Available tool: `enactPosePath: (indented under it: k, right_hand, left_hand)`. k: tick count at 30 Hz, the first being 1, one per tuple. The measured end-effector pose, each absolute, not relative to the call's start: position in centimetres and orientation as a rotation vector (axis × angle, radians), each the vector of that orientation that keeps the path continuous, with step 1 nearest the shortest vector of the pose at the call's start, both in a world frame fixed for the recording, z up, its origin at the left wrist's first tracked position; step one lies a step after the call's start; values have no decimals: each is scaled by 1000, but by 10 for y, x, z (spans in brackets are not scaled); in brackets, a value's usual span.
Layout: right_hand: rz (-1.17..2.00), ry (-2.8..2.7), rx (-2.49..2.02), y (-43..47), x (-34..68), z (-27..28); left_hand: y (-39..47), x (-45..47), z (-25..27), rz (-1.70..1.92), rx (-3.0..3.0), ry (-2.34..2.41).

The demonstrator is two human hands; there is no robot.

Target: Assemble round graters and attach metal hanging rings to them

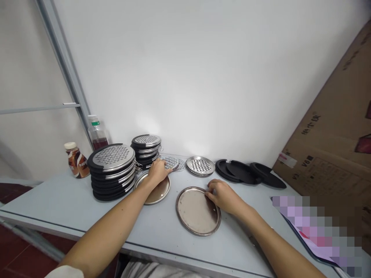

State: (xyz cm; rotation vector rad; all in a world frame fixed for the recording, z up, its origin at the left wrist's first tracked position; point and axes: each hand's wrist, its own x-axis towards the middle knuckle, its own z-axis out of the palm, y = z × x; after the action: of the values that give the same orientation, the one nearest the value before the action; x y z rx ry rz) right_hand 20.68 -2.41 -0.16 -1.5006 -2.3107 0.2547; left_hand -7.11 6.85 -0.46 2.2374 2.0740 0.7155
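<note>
My left hand [158, 172] reaches over a round metal plate [159, 194] and pinches the near left edge of a perforated grater disc [170, 162]. My right hand [222, 195] has its thumb and fingers closed on the upper right rim of another round metal plate [198, 211], which is tilted slightly near the table's front. Between and behind my hands, grater discs [200, 166] with raised teeth lie stacked. To the left stand two stacks of assembled graters, a nearer stack [113, 158] and a farther one [146, 141], with black rims and small chains.
Black plastic holders [243, 172] lie at the back right. A brown drink bottle [77, 160] and a clear bottle of dark liquid [97, 133] stand at the left. A large cardboard box [324, 146] and a pixelated flat device [313, 235] occupy the right side.
</note>
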Motion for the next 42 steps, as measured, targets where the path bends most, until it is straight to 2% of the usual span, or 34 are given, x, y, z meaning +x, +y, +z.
enactPosePath:
  k: [30,42]
  right_hand:
    - [265,-2317,-1511,-28,205,3]
    - [276,-2327,-1499,-22,208,-5]
  left_hand:
    - [65,-71,-2,788,2248,2031]
    - [57,-65,-2,1022,2273,1825]
